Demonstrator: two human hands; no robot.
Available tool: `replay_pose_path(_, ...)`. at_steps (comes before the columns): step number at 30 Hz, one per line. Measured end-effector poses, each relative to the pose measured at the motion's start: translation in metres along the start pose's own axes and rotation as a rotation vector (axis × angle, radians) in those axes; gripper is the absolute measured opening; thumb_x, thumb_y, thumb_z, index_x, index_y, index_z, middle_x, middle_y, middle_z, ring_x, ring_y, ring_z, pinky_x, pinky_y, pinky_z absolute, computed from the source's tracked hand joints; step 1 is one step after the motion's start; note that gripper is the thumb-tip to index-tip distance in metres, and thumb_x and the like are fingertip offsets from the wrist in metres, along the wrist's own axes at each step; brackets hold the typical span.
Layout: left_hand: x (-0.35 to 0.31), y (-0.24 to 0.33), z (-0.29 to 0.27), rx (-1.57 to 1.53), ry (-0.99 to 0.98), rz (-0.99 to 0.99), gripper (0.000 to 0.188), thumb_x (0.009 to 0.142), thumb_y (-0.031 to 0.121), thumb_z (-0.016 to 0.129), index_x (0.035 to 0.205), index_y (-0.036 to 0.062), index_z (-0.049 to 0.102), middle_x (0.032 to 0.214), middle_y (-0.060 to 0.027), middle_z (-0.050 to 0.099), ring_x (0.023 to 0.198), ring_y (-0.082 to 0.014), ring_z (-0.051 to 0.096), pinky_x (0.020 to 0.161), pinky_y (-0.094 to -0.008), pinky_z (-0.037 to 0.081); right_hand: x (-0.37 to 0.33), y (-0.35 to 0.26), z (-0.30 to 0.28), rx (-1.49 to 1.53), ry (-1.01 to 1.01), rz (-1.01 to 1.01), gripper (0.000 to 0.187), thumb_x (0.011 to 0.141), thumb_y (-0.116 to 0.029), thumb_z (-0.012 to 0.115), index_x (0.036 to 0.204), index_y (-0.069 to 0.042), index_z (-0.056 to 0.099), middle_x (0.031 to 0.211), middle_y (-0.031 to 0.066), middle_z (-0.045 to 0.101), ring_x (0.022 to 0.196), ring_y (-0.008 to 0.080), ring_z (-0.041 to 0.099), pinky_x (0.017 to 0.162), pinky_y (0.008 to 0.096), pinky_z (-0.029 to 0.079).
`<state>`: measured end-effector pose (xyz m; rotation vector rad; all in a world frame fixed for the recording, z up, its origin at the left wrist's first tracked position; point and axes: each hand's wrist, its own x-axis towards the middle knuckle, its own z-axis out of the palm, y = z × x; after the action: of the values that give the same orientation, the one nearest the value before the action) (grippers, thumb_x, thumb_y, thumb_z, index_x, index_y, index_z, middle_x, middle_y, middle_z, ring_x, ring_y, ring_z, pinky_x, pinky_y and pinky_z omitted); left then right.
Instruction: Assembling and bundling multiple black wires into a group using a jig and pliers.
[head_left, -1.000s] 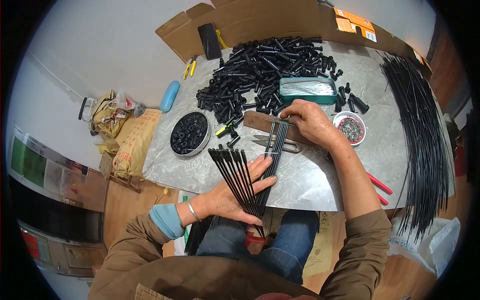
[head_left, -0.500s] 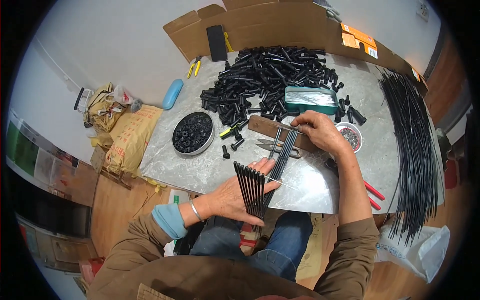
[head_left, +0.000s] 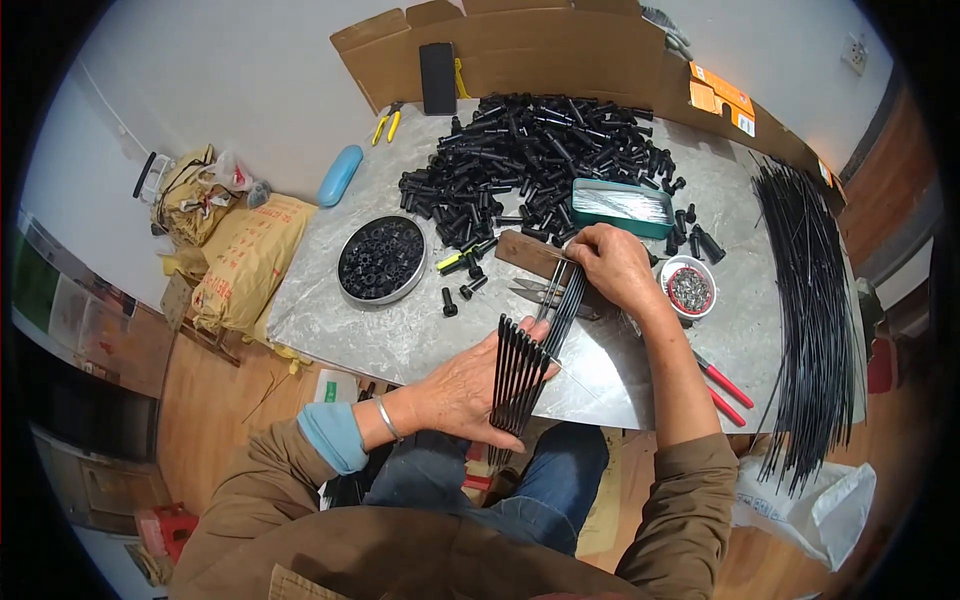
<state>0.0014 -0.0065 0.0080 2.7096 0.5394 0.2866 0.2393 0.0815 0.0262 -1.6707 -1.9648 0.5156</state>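
My left hand [head_left: 455, 395] is closed on a fanned bundle of thin black rods [head_left: 522, 380] with dark knobbed tips, held between thumb and fingers at the table's front edge. A thin pale wire sticks out beside it. Longer ends of the rods run up to a brown wooden block [head_left: 525, 252]. At those ends my right hand [head_left: 615, 265] is pinched over the block; what its fingertips grip is too small to make out. Under the rods lies a pair of scissors [head_left: 535, 291].
Behind are a heap of black plastic tubes [head_left: 540, 150] and a teal box of thin wires [head_left: 622, 207]. Left stands a bowl of black rings [head_left: 382, 260]. Right are a cup of small metal pieces [head_left: 688, 287], red-handled pliers [head_left: 728, 390] and a long black rod bundle [head_left: 810, 320].
My right hand has shifted slightly left along the rod ends. The fanned rods in my left hand have turned a little, and the whole view has tilted slightly.
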Motion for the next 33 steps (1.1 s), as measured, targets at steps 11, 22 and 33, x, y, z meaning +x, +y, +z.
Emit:
replay_pose_path(11,0.0,0.002,-0.003,-0.017,-0.017,-0.036,0.103,0.064,0.055,0.078,0.145,0.012,0.032,0.152,-0.0296,0.012,0.141,-0.0457,0.015,0.114,-0.0518,0.017,0.007,0.018,0.003,0.48,-0.115,0.07,0.021,0.089,-0.016,0.061,0.093,0.003,0.067,0.08,0.0031,0.066,0.074,0.0098,0.057,0.071,0.0263,0.048)
replay_pose_path(22,0.002,0.002,-0.002,0.032,-0.033,-0.042,0.1,0.065,0.059,0.074,0.143,0.0103,0.035,0.152,-0.0285,0.014,0.141,-0.0446,0.017,0.114,-0.0521,0.016,0.009,0.02,0.0,0.421,-0.162,0.109,0.021,0.087,-0.015,0.061,0.097,0.003,0.068,0.081,0.0049,0.067,0.075,0.0113,0.059,0.071,0.0269,0.047)
replay_pose_path(33,-0.006,-0.003,0.002,0.01,-0.034,-0.041,0.102,0.066,0.061,0.071,0.144,0.0089,0.032,0.152,-0.0287,0.013,0.141,-0.0453,0.015,0.114,-0.0518,0.014,0.011,-0.006,-0.004,0.167,0.24,-0.042,0.02,0.085,-0.015,0.062,0.094,0.001,0.069,0.083,0.012,0.069,0.076,0.0177,0.064,0.071,0.03,0.049)
